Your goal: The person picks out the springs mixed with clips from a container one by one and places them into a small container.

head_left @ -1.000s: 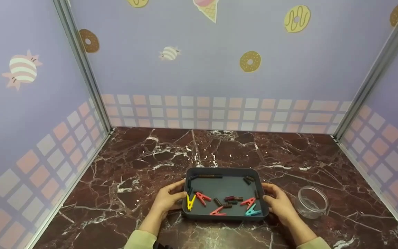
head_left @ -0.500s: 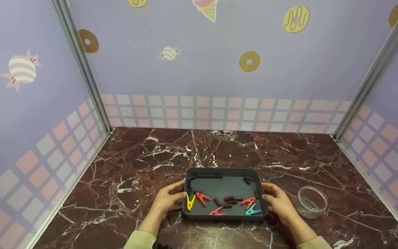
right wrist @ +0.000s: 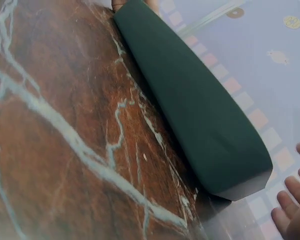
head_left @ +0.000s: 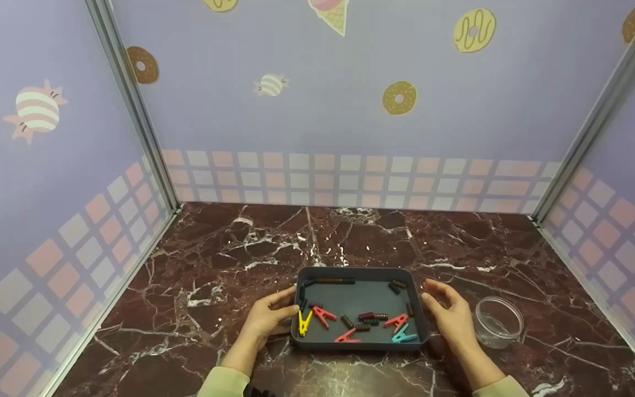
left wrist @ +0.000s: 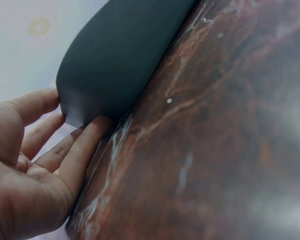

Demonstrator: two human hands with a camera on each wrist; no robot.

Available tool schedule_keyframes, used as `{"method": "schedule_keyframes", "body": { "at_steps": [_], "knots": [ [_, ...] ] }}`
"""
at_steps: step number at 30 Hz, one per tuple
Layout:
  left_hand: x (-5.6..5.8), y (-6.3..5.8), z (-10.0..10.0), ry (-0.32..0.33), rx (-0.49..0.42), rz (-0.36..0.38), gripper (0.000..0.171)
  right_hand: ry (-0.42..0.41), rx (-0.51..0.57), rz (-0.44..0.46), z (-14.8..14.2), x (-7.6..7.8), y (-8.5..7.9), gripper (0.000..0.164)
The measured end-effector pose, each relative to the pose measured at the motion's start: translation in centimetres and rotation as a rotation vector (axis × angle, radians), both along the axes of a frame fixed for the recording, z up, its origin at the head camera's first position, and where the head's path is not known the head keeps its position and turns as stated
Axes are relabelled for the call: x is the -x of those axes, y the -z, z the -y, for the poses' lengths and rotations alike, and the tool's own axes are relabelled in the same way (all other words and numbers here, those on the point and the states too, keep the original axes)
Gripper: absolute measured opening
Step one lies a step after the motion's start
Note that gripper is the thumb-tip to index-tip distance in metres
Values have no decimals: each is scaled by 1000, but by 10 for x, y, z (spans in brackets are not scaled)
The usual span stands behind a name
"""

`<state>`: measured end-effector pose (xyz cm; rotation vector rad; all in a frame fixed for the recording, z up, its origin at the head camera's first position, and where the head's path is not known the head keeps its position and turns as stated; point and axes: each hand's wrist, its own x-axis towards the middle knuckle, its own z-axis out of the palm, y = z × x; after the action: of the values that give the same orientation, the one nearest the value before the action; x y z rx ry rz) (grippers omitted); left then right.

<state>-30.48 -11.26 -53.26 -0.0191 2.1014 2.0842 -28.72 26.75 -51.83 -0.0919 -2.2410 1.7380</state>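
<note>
Now that the right hand no longer touches three o'clock (spread, holding nothing), one dark tray with clips, on the table, seemingly has only the left hand, fingers extended, steadying nine o'clock.

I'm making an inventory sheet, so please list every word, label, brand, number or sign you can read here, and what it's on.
None: no readable text in any view.
Tray: no lettering on the sides that show.
Clips and dark ribbed pieces: too small to tell whether they are marked.
Clear tub: no label seen.
Back wall: printed sweets and squares, no words.
</note>
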Motion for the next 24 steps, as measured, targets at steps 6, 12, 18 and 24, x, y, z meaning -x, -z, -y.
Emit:
{"method": "schedule_keyframes", "body": {
  "at_steps": [6, 12, 18, 24],
  "knots": [
    [-1, 0, -1, -3, 9, -10, 57, -16, 62, -76, 5, -4, -5, 35],
    [1, 1, 1, 1, 20, -6, 57, -173, 130, -55, 20, -4, -11, 33],
    [1, 2, 2, -1, 24, -4, 56, -334, 79, 33, 37, -1, -11, 37],
    [0, 0, 1, 4, 33, -11, 57, -478, -44, 118, 49, 5, -11, 38]
  ]
}}
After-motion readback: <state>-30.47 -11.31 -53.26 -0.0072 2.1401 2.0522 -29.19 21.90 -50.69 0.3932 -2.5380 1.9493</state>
